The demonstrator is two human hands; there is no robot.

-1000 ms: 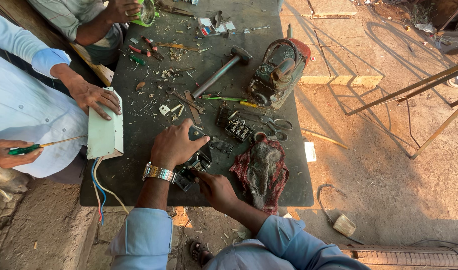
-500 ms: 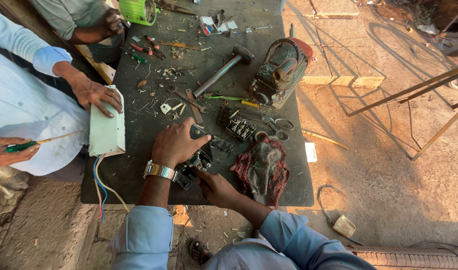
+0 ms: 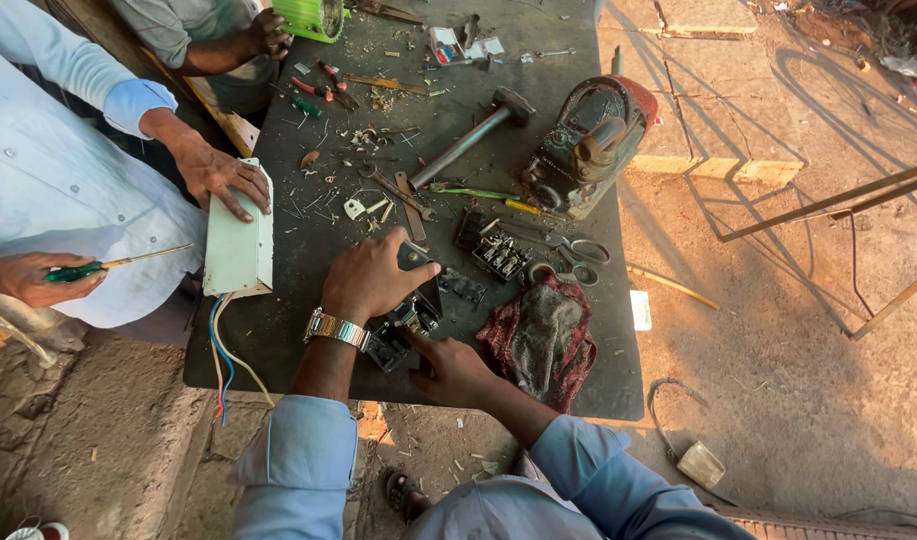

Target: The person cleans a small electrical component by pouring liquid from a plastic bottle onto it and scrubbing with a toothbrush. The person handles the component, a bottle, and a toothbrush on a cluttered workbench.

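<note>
Hands work on a black part (image 3: 410, 322) near the front edge of the dark table (image 3: 308, 330). The left hand (image 3: 370, 278) covers it from above, fingers curled around it. The right hand (image 3: 456, 368) pinches its lower side. A red rag (image 3: 540, 338) lies just beside.

A small flat packet (image 3: 448, 45), white with red and blue patches, lies at the counter's (image 3: 278, 340) far edge, up-left beyond the hammer (image 3: 473, 140). No signs or screens show.

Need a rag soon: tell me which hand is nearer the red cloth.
Right. The right hand lies just beside the red cloth, at its left edge; the left hand is farther left, on the black electrical part.
</note>
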